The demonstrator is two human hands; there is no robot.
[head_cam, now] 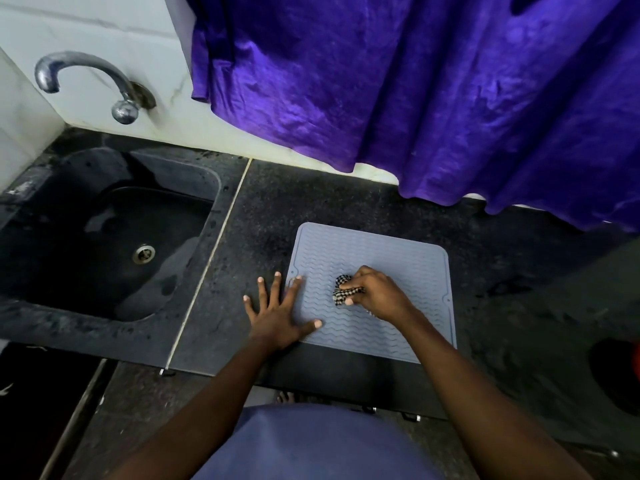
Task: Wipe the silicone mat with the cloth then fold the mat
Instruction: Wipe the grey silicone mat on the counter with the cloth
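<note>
Right of centre in the frame, low down, a grey-blue silicone mat [377,258] lies flat on the dark speckled counter [270,209], wavy ridges across its top, near edge almost at the counter's front lip. Person's right hand [375,294] is on the mat's middle, fingers curled tight round a bunched black & white checked cloth [344,289], cloth pressed down onto the ridges. Left hand [277,315] lies flat w/ fingers spread apart, gripping nothing: palm on the counter at the mat's left edge, thumb and index tip resting on the mat itself, other fingers on bare counter. Both forearms come up from the bottom of the frame, a blue garment [311,445] between them. Left side of the frame: a black sink [52,306] sunk into the counter, metal drain [143,253] in its basin, curved chrome tap [86,81] on the white wall above it at upper left. Purple fabric [415,81] hangs across the upper centre & right, its hem dropping close to the counter behind the mat, not touching the mat.
</note>
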